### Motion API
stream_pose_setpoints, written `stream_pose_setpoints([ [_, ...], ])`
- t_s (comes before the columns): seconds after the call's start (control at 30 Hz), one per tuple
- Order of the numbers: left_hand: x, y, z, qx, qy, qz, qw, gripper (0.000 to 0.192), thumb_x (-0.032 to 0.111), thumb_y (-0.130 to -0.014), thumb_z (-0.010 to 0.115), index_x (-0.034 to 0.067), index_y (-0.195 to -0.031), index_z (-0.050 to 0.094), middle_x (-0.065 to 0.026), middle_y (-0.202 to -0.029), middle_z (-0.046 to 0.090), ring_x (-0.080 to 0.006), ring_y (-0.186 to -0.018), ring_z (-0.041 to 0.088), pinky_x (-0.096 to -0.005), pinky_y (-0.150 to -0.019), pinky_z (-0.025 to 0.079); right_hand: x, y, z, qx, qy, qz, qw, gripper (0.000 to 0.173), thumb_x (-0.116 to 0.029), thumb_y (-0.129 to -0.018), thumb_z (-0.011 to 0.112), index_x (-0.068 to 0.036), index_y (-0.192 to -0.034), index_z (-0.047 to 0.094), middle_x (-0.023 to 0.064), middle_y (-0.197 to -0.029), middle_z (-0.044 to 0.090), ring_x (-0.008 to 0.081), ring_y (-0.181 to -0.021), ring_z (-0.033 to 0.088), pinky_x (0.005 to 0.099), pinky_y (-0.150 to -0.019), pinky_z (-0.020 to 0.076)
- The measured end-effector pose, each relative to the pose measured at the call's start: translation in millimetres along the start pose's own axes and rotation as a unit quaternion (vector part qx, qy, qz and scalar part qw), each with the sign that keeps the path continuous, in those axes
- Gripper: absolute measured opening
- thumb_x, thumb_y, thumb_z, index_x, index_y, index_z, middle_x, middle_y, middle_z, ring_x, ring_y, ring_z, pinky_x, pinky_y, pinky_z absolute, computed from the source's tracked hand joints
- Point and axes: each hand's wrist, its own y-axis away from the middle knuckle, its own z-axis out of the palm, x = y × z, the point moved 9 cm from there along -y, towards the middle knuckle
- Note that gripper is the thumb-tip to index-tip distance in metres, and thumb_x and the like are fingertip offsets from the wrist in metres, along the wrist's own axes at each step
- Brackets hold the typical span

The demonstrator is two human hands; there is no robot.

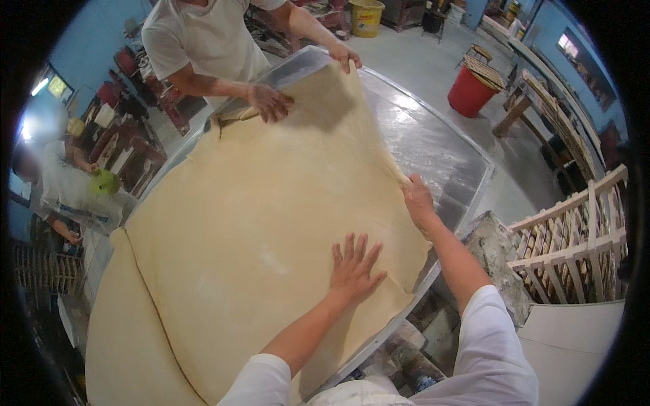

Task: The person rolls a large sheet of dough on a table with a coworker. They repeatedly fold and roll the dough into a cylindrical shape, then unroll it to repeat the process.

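A broad, pale sheet of dough (264,203) covers most of a metal-topped table (431,137). My left hand (355,269) lies flat on the dough near its right edge, fingers spread. With my right hand (420,200) I grip the dough's right edge, which is pulled up into a taut fold there. At the far end a co-worker's hand (345,56) holds up a corner of the sheet. The co-worker's other hand (270,103) rests on the dough near a small gap at its far left edge. A long seam runs across the dough at the lower left.
A red bucket (472,89) with a slatted lid and a yellow bucket (366,19) stand on the floor beyond the table. White slatted racks (569,248) are close on my right. Another person (76,177) is at the left, near a green container (105,181).
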Motion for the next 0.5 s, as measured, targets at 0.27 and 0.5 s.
stream_pose_setpoints([
  [0.27,71,-83,17,-0.030,0.003,0.144,0.989,0.078,0.075,-0.103,0.047,0.033,-0.169,0.045,-0.0108,-0.183,0.025,-0.0469,-0.169,0.008,-0.0768,-0.129,0.008,97,-62,-108,0.117,0.191,-0.017,0.974,0.035,-0.046,-0.109,0.061,-0.015,-0.123,0.068,0.0232,-0.106,0.077,0.0508,-0.101,0.072,0.0625,-0.083,0.0573],
  [0.5,121,-150,42,-0.073,-0.008,0.201,0.977,0.080,0.079,-0.102,0.044,0.036,-0.170,0.043,-0.0083,-0.184,0.024,-0.0481,-0.169,0.007,-0.0751,-0.131,0.007,62,-62,-81,0.125,0.294,-0.173,0.932,0.049,-0.046,-0.105,0.066,-0.019,-0.147,0.063,0.0143,-0.157,0.057,0.0379,-0.147,0.051,0.0532,-0.119,0.0416],
])
